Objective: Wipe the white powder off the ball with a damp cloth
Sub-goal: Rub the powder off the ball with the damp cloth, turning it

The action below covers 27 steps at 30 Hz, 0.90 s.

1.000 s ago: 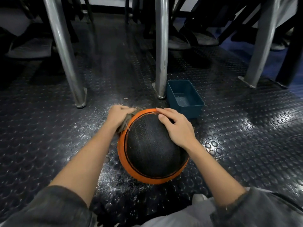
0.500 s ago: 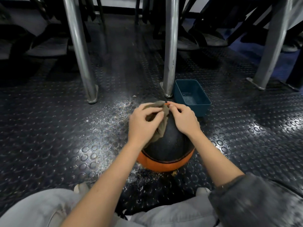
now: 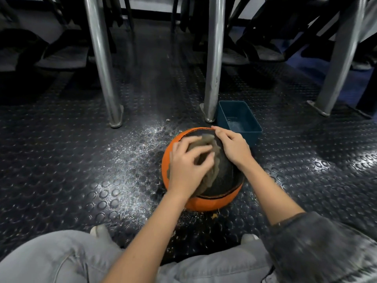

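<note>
Head view, ball: I see the ball [image 3: 226, 176] sitting on the studded floor [image 3: 81, 170] between the person's knees, just in front of a blue tub [image 3: 224, 113].
Head view, left hand: the left hand [image 3: 187, 166] is on top of the ball with its fingers spread and bent over a bunched grey-brown cloth [image 3: 212, 176], gripping it against the dark panel. The hand is blurred, which I take for a wiping stroke.
Head view, right hand: the right hand [image 3: 234, 148] rests on the far upper side of the ball, fingers laid nearly flat and close together. It holds nothing and, I judge, steadies the ball.
Head view, done: the dark panel beside the cloth looks free of white, and so does the orange band along the near edge.
Head view, left: I cannot see the underside or the far side, nor the part under the hands, so powder may remain there. I judge the wiping well under way but not finished.
Head view, spill: white powder [image 3: 138, 144] lies scattered on the floor left of the ball and could cling again if the ball rolls that way.
Head view, tub: a little water shows at the bottom, handy for re-wetting.
</note>
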Each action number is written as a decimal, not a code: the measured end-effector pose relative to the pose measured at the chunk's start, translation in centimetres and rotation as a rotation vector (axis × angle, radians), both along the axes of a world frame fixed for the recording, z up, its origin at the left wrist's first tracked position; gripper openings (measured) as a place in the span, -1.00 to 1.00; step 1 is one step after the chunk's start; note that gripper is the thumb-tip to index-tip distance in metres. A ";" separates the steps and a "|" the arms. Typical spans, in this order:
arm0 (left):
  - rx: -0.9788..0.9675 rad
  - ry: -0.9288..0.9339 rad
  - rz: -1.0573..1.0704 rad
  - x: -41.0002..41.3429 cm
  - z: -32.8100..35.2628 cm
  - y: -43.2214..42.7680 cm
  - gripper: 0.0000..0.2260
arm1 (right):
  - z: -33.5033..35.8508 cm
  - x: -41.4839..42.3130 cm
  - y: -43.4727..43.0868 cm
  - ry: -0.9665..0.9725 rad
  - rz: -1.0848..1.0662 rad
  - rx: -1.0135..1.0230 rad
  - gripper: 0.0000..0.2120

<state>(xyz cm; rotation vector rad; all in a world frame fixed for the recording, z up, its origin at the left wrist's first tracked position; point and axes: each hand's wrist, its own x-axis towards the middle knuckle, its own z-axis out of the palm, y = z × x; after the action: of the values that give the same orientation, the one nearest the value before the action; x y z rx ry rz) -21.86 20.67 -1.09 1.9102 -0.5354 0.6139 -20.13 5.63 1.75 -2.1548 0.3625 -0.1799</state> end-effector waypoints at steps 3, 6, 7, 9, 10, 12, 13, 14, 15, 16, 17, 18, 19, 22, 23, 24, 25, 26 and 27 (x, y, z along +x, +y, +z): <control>-0.037 0.225 0.020 3.6 1.9 -0.6 -0.88 | -0.2 -0.1 -0.3 -0.006 -0.022 0.004 -0.71; -0.073 0.434 0.028 7.8 2.9 -0.5 -0.90 | -0.4 -0.1 -0.5 -0.022 -0.069 0.020 -0.72; -0.076 0.507 0.041 9.3 2.6 -0.2 -0.88 | -0.7 -0.3 -0.6 -0.048 -0.071 0.047 -0.73; -0.100 0.716 0.060 11.6 1.1 0.7 -0.83 | -1.3 -0.9 -0.9 -0.098 -0.049 0.108 -0.76; -0.119 0.837 0.065 12.3 0.3 1.2 -0.81 | -1.6 -1.2 -1.0 -0.110 -0.040 0.122 -0.77; -0.193 1.053 0.055 12.4 -0.8 1.8 -0.79 | -1.9 -1.2 -1.0 -0.114 -0.045 0.108 -0.77; -0.219 1.104 0.048 12.2 -0.8 1.8 -0.79 | -1.9 -1.0 -0.9 -0.110 -0.058 0.097 -0.76; -0.208 1.115 0.040 12.1 -0.6 1.8 -0.79 | -1.9 -0.8 -0.8 -0.105 -0.073 0.083 -0.75; -0.168 1.093 0.039 11.7 -0.2 1.7 -0.79 | -1.8 -0.6 -0.6 -0.099 -0.084 0.068 -0.74; -0.131 1.050 0.042 11.4 0.2 1.7 -0.80 | -1.8 -0.4 -0.6 -0.098 -0.094 0.056 -0.73; -0.131 0.992 0.036 11.1 0.6 1.6 -0.80 | -1.9 -0.4 -0.5 -0.096 -0.103 0.050 -0.72; -0.145 0.935 0.012 10.7 0.9 1.5 -0.81 | -1.9 -0.3 -0.5 -0.094 -0.116 0.052 -0.72; -0.158 0.871 -0.013 10.3 1.2 1.3 -0.83 | -1.9 -0.3 -0.6 -0.090 -0.133 0.059 -0.72; -0.076 0.608 -0.030 8.2 1.6 0.5 -0.91 | -1.8 -0.1 -0.8 -0.079 -0.174 0.071 -0.72; -0.041 0.502 -0.011 7.5 1.5 0.2 -0.88 | -1.7 0.0 -0.8 -0.074 -0.179 0.071 -0.71; -0.021 0.420 0.002 6.6 1.5 0.2 -0.85 | -1.6 0.0 -0.8 -0.070 -0.178 0.068 -0.71; -0.021 0.360 0.002 5.6 1.7 0.3 -0.83 | -1.6 0.1 -0.8 -0.067 -0.173 0.064 -0.71; -0.020 0.312 -0.006 4.4 1.7 0.4 -0.79 | -1.5 0.1 -0.8 -0.064 -0.164 0.062 -0.71; -0.013 0.254 -0.010 3.1 1.6 0.5 -0.74 | -1.5 0.2 -0.8 -0.060 -0.154 0.060 -0.71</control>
<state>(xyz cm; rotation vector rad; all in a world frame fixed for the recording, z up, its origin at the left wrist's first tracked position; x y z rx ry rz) -18.74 21.15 0.49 1.9358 -0.3772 0.3598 -19.92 4.81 0.22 -2.0581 0.4930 -0.3157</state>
